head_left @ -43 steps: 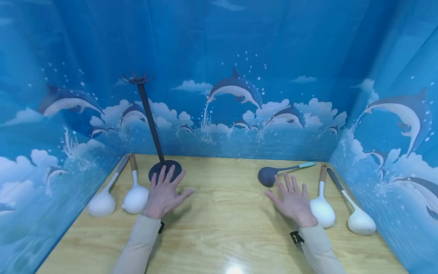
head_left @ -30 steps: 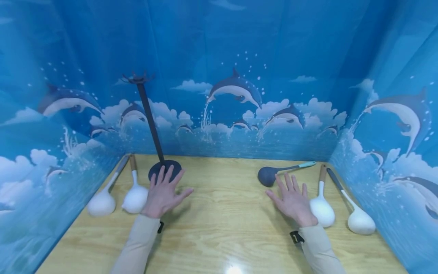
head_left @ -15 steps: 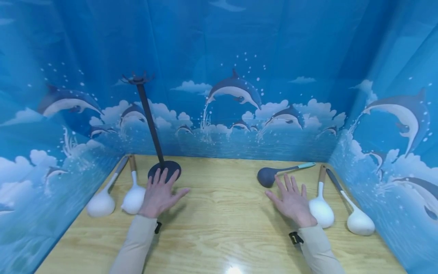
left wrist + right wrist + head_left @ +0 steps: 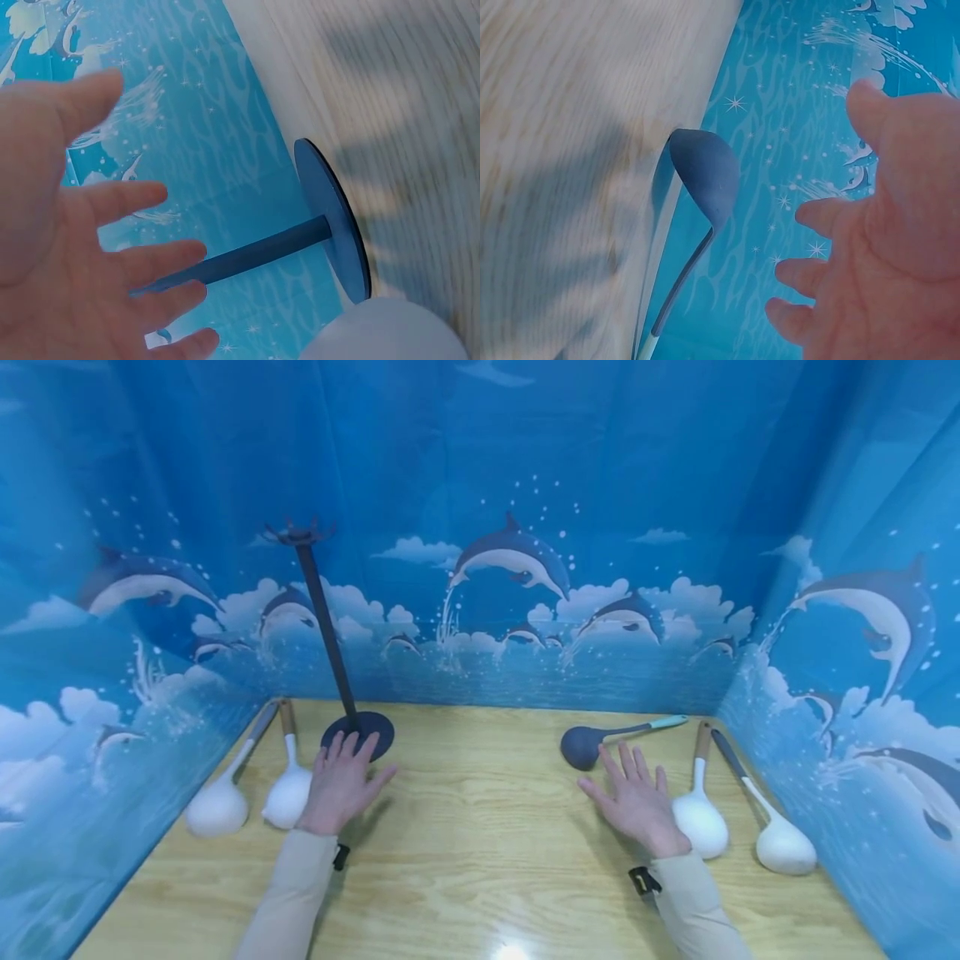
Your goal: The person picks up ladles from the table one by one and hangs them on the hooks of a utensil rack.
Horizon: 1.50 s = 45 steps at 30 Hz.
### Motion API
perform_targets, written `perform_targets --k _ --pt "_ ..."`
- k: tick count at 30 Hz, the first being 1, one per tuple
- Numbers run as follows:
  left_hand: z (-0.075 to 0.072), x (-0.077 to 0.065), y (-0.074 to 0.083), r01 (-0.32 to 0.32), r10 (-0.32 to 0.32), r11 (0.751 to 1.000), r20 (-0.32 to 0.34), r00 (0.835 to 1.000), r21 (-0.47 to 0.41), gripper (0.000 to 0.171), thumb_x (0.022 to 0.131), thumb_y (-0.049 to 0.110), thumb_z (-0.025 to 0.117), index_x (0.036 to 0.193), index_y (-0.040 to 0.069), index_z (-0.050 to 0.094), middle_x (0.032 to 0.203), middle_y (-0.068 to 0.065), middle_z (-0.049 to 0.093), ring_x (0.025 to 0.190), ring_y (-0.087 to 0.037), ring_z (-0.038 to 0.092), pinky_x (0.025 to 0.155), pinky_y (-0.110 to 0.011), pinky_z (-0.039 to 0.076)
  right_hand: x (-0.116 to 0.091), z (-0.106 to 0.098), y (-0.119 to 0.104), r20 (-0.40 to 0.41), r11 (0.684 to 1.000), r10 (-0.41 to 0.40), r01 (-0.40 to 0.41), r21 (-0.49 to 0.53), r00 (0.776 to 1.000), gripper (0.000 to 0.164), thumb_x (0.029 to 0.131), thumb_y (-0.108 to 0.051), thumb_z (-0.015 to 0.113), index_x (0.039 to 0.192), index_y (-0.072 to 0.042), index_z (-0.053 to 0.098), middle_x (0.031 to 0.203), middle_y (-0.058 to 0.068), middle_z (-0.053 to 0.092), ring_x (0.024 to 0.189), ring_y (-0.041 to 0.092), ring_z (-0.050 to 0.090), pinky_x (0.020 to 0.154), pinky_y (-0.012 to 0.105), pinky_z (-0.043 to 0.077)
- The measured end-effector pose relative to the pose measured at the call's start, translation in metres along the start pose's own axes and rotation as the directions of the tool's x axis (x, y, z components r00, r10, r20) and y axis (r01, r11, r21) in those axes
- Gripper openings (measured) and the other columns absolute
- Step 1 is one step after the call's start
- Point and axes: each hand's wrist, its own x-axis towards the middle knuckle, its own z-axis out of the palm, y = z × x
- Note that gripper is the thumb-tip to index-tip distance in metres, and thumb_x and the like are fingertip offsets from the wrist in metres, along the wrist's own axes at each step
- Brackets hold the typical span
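Left hand point(image 4: 337, 789) and right hand point(image 4: 637, 802) hover empty, spread wide, best held clear of far-left stand point(image 4: 324, 618) and far-right dark ladle point(image 4: 581, 748).

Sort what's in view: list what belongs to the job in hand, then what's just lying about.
Likely part of the job, being nearest the hands:
black stand, by the left hand
dark ladle, by the right hand
left brown-handled ladle
right brown-handled ladle

Probably just lying about, farther out:
far-left grey-handled ladle
far-right dark-handled ladle
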Motion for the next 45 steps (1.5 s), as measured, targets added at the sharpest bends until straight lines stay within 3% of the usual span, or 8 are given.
perform_targets --k 5,10,16,21,27,35,39,45 --pt "-0.005 0.006 -0.008 -0.029 0.027 0.999 -0.108 0.994 -0.016 0.067 0.096 0.044 0.059 0.144 -0.001 0.045 0.140 -0.037 0.044 0.134 -0.055 0.034 0.105 -0.068 0.034 0.001 0.002 -0.002 0.006 1.000 0.003 -0.003 0.006 1.000 0.086 0.096 -0.070 0.030 0.157 -0.011 0.020 0.162 0.024 0.007 0.148 0.048 0.004 0.113 0.071 -0.003" --pt "-0.012 0.010 -0.011 -0.010 0.000 0.999 -0.208 0.978 -0.048 0.066 0.096 0.040 0.061 0.141 -0.006 0.046 0.132 -0.037 0.050 0.125 -0.053 0.046 0.094 -0.065 0.044 0.000 0.000 -0.003 0.012 1.000 0.013 -0.013 0.005 1.000 0.086 0.097 -0.070 0.028 0.157 -0.010 0.020 0.162 0.025 0.007 0.148 0.048 0.004 0.113 0.071 -0.002" --pt "-0.025 0.023 -0.003 0.005 -0.030 0.993 -0.214 0.976 -0.116 0.067 0.098 0.039 0.058 0.144 -0.007 0.040 0.130 -0.036 0.051 0.116 -0.051 0.053 0.086 -0.063 0.048 -0.003 0.000 -0.005 0.024 1.000 0.000 -0.001 0.013 1.000 0.080 0.100 -0.064 0.028 0.156 -0.008 0.021 0.161 0.027 0.010 0.147 0.050 0.005 0.112 0.072 0.002" --pt "-0.039 0.040 -0.001 0.033 -0.058 0.992 -0.204 0.977 -0.121 0.066 0.099 0.039 0.057 0.144 -0.006 0.039 0.126 -0.035 0.054 0.103 -0.048 0.059 0.078 -0.058 0.051 -0.004 0.009 -0.005 0.026 1.000 -0.020 0.019 0.025 0.999 0.077 0.102 -0.059 0.031 0.155 -0.005 0.024 0.159 0.030 0.014 0.146 0.052 0.010 0.112 0.072 0.007" --pt "-0.051 0.055 -0.006 0.105 -0.139 0.982 -0.226 0.964 -0.158 0.067 0.100 0.036 0.055 0.147 -0.007 0.034 0.125 -0.037 0.052 0.099 -0.050 0.058 0.074 -0.059 0.050 -0.009 0.017 -0.012 0.070 0.999 -0.027 0.025 0.025 0.997 0.074 0.102 -0.055 0.035 0.155 -0.005 0.025 0.159 0.030 0.016 0.146 0.050 0.013 0.114 0.070 0.009" --pt "-0.060 0.066 -0.006 0.073 -0.143 0.971 -0.313 0.939 -0.226 0.058 0.101 0.021 0.053 0.148 -0.005 0.032 0.119 -0.036 0.054 0.097 -0.050 0.058 0.073 -0.058 0.050 -0.007 0.015 -0.013 0.085 1.000 -0.027 0.026 0.008 0.996 0.078 0.101 -0.062 0.028 0.156 -0.007 0.024 0.159 0.028 0.014 0.147 0.049 0.012 0.115 0.069 0.010" --pt "-0.066 0.075 -0.008 0.111 -0.218 0.939 -0.313 0.924 -0.326 0.052 0.103 0.017 0.049 0.147 -0.004 0.033 0.126 -0.034 0.054 0.107 -0.049 0.057 0.083 -0.059 0.050 -0.003 0.014 -0.013 0.099 0.999 -0.033 0.032 0.015 0.995 0.078 0.101 -0.063 0.029 0.156 -0.007 0.025 0.159 0.028 0.014 0.147 0.049 0.012 0.115 0.068 0.011" --pt "-0.076 0.088 -0.012 0.173 -0.348 0.851 -0.286 0.893 -0.497 0.046 0.103 0.017 0.047 0.145 0.000 0.039 0.130 -0.029 0.055 0.117 -0.045 0.054 0.092 -0.058 0.048 0.003 0.011 -0.014 0.105 0.999 -0.033 0.033 0.005 0.994 0.076 0.102 -0.060 0.030 0.156 -0.007 0.024 0.159 0.030 0.015 0.147 0.049 0.011 0.116 0.067 0.011"
